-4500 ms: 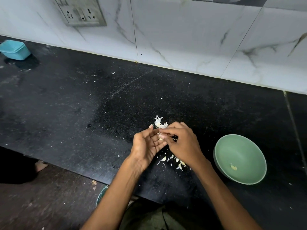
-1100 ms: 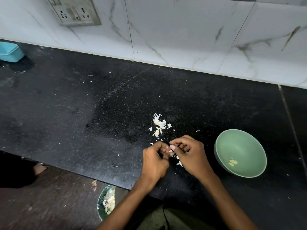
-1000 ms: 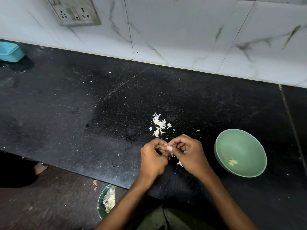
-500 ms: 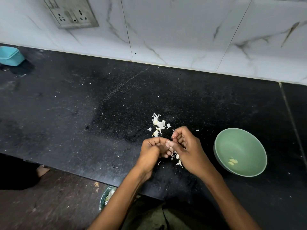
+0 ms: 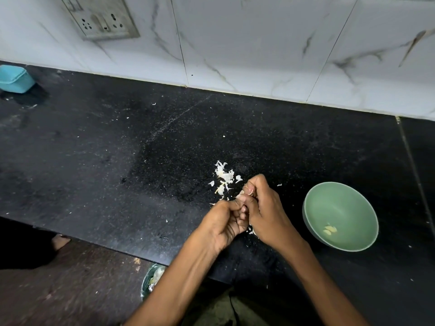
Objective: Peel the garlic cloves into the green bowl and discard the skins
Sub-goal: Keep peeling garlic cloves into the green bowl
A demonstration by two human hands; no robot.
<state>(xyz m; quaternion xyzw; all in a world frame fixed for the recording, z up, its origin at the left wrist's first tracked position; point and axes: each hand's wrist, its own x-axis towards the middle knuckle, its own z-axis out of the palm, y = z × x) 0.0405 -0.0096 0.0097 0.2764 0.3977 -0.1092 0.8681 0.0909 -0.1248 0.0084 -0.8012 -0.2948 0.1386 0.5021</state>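
Standing over the black desk (image 5: 117, 161), a person works with both hands pressed together just left of the green bowl (image 5: 313, 203). The left hand (image 5: 223, 222) has its fingers curled in toward the palm, and the right hand (image 5: 266, 215) curls against it, thumb and forefinger pinching a small pale garlic clove (image 5: 241, 195) at the point where the two hands meet (only a sliver of it shows between the fingertips, so how far it is peeled cannot be told). Both hands hover low over the desk; whether they touch it cannot be told.

Inside the green bowl, low on its near wall, lie a few pale peeled cloves (image 5: 330, 230). The bowl itself sits upright on the desk.

Left of the bowl and just beyond the hands, a loose scatter of white garlic skins (image 5: 223, 178) lies on the desk, and a few more scraps show under the right hand's heel. Single flecks are strewn farther out across the dark surface.

Far to the bowl's left, by the wall, stands a small blue container (image 5: 15, 78). The marble-patterned wall tiles (image 5: 259, 43) behind the desk carry a socket plate (image 5: 103, 20). Below the desk's front edge, left of the bowl and partly behind the left forearm, a bin (image 5: 150, 278) with pale scraps in it stands on the brown floor (image 5: 70, 278).
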